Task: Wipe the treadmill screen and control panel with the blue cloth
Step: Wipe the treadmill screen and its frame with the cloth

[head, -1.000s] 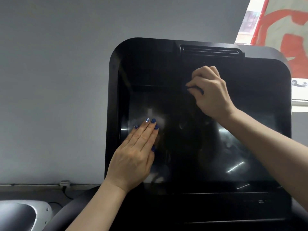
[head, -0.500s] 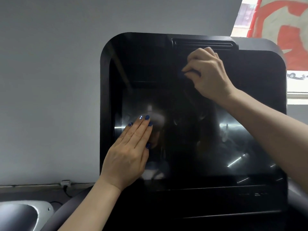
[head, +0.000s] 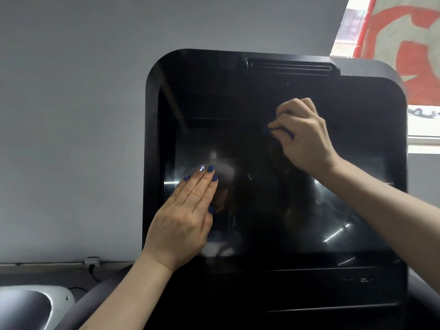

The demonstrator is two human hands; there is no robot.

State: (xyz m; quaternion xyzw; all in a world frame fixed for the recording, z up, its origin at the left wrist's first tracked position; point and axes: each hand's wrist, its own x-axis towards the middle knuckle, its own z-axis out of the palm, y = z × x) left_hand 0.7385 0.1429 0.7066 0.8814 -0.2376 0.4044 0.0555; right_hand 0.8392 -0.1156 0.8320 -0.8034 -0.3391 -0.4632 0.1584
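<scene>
- Large glossy black treadmill screen point(head: 273, 198) in a rounded black plastic housing point(head: 152, 115), filling the middle of the view, dark and full of reflections.
- Left hand point(head: 183, 217) laid flat against the lower left part of the glass, fingers straight and close together, nothing held; dark blue polish on the nails.
- Right hand point(head: 302, 134) up near the upper right part of the glass, fingers curled in, thumb and forefinger pinching a small dark blue cloth point(head: 282, 133) pressed to the screen.
- Only a sliver of that cloth showing, peeking out under the curled fingers; the rest hidden inside the hand.
- Narrow slotted vent strip point(head: 289, 66) along the top edge of the housing, above the right hand.
- Flat black control panel strip point(head: 309, 289) below the glass, untouched by either hand.
- Plain grey wall point(head: 71, 115) behind on the left, red and white banner point(head: 404, 44) at upper right.
- Rounded silver-grey plastic cover point(head: 35, 303) in the lower left corner.
</scene>
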